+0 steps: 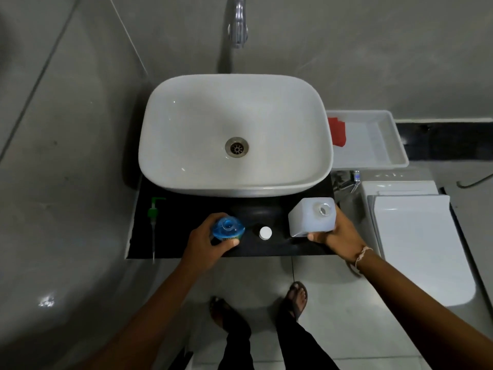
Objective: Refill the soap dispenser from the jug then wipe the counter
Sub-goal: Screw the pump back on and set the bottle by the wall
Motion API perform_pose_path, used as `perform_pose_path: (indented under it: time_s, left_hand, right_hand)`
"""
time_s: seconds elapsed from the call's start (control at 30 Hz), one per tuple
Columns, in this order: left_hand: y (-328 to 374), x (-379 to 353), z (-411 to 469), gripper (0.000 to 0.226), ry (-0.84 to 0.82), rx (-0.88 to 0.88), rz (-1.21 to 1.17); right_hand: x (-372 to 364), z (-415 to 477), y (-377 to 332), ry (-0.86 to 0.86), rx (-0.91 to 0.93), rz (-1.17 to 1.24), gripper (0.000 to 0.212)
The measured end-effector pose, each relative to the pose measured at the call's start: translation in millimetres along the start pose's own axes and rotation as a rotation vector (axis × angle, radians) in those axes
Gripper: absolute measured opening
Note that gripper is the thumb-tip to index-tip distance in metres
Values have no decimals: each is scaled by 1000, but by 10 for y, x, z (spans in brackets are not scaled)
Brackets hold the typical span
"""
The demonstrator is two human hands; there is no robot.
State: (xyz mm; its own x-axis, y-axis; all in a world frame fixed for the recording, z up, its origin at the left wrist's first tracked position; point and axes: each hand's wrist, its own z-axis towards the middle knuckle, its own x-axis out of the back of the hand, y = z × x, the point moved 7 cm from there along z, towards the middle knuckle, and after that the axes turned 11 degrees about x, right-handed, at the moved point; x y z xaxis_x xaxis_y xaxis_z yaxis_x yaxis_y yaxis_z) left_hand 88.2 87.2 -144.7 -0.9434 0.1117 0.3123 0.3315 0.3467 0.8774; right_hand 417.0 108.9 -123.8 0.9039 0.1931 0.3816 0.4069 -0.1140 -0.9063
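Blue dispenser: the soap dispenser (228, 228) stands upright on the black worktop (184, 231) in front of the basin (236, 134), mouth open, pump off.
Left hand: my left hand (206, 240) wraps around the dispenser body, thumb on the near side, steadying it.
Right hand: my right hand (337, 235) grips the white jug (312, 217) from its right and near side, fingers curled under the near edge.
Jug: boxy translucent plastic, neck open, standing near the worktop's right end. Can't tell how full it is, so I'd treat it as heavy-ish and sloshy.
Cap: the white cap (265, 233) lies on the worktop between dispenser and jug, touching neither.
Pump: green pump head (154, 209) with its long tube lies near the left end, well apart from the rest.
Handling guess: jug walls probably flex if squeezed, so hold low and wide around the body, not by the neck. Soapy plastic could be slippery. Dispenser is light and tippy, so keep that left grip firm.
Next move: lift, tip the jug slowly over that small opening. It's a narrow target, so spills are likely.
Wipe stuff: red cloth (337, 132) sits in the white tray (394, 145) right of the basin, untouched.
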Motion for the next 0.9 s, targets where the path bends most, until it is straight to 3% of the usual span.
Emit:
perform_pose_path:
  time_s: [0.27,0.4,0.5,0.57,0.67,0.73,0.9]
  left_hand:
    - [-114,36,81,51,-56,3,-5]
    - [-94,64,63,61,-78,26,61]
    - [-144,169,31,86,-101,72,167]
    - [-183,403,-13,84,28,104,193]
    - [-215,916,-155,54,418,205,135]
    - [-241,1176,-173,43,575,289,171]
    - [-343,1448,95,58,585,473,342]
  right_hand:
    - [-113,-65,-87,37,18,-42,75]
    - [-148,-362,-66,319,-68,-30,75]
    - [-319,-787,-27,554,-177,-58,54]
    - [-670,-924,-84,468,-147,-66,48]
    - [-1273,-840,-275,237,-32,-19,59]
    - [-1567,-627,-418,139,27,2,65]
    - [-1892,-72,-515,60,49,-54,89]
